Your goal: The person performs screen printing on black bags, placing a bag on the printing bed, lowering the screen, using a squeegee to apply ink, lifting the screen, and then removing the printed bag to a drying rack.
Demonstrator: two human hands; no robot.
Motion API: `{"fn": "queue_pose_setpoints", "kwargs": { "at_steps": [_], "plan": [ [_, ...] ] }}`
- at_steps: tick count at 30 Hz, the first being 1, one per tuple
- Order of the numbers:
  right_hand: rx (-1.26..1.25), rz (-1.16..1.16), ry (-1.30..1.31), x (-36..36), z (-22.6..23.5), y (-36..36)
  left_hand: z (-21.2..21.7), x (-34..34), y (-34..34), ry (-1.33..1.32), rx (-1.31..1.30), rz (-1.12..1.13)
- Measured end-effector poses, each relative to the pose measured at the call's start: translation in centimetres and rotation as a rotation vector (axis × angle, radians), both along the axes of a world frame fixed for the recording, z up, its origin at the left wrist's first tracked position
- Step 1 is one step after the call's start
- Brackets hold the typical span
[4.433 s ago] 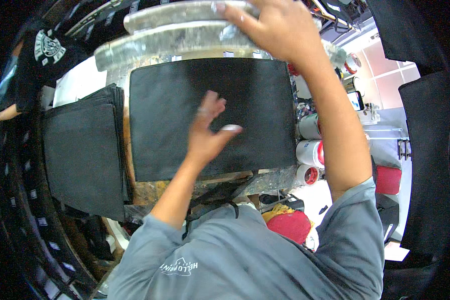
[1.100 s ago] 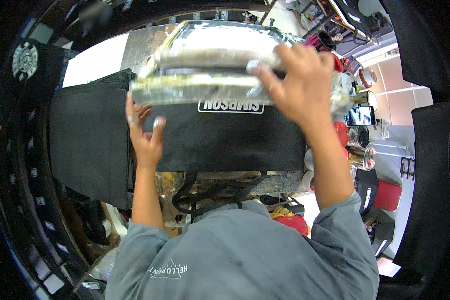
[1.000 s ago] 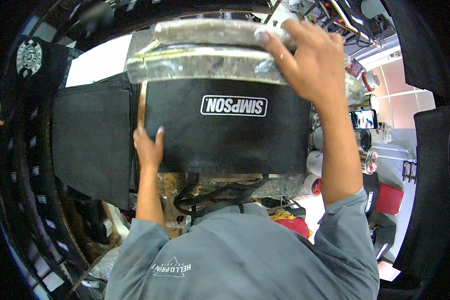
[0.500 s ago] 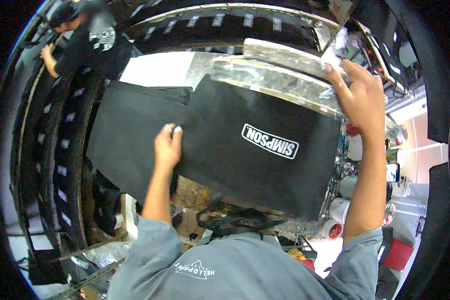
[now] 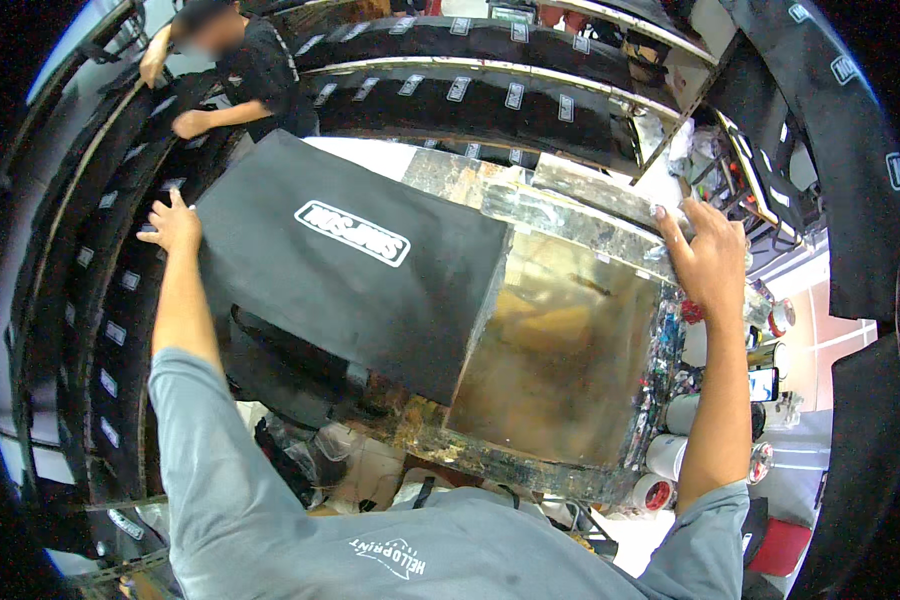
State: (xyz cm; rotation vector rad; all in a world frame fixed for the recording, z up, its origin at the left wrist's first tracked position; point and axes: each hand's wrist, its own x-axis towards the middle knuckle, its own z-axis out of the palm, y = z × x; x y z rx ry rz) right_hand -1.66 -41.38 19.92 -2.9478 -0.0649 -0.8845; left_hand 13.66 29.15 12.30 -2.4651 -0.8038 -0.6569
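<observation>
A flat black fabric piece [image 5: 340, 285] with a white printed label lies slanted over the left part of the worktable. At its left edge is my left hand [image 5: 175, 228], fingers spread, with no fabric pinched in it. My right hand [image 5: 708, 255] rests at the right end of a stained, clear-taped bar [image 5: 580, 232] along the table's far side. Its thumb and forefinger are apart; the other fingers are partly hidden. Right of the fabric, a brownish, glossy bare surface [image 5: 560, 350] shows. A dark strap-like loop [image 5: 235, 318] hangs below the fabric's lower left edge.
Racks with labelled black pieces [image 5: 510, 95] curve along the back and left. A co-worker in black [image 5: 260, 70] stands at far left. Tubs and jars [image 5: 667, 455] and a phone [image 5: 763, 384] line the right side. A paint-crusted table edge [image 5: 530, 475] faces me.
The black fabric piece has moved left, uncovering the brownish surface and covering the black stack. My left hand has swung left and its fingers have opened. My right hand stays by the bar.
</observation>
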Motion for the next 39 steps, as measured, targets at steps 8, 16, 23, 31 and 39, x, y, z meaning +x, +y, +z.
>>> {"fn": "queue_pose_setpoints", "kwargs": {
  "at_steps": [8, 16, 23, 31, 39],
  "plan": [
    [-0.003, 0.000, 0.007, 0.1, 0.4, 0.4, -14.4, -20.8, -28.2, 0.180, -0.889, -1.172],
    [0.026, -0.099, 0.154, 0.2, 0.0, -0.9, -22.4, -37.7, -34.7, 0.795, -1.372, -1.258],
    [-0.042, -0.094, 0.161, 0.9, -1.1, -2.1, -18.2, -33.8, -29.5, 0.468, -1.156, -1.212],
    [-0.024, -0.079, 0.183, 0.6, -0.6, -1.4, -15.5, -30.0, -28.8, 0.097, -0.911, -1.358],
    [0.023, -0.094, 0.179, 0.5, -0.2, -0.9, -23.3, -18.6, -20.0, 0.243, -0.424, -0.530]
  ]
}}
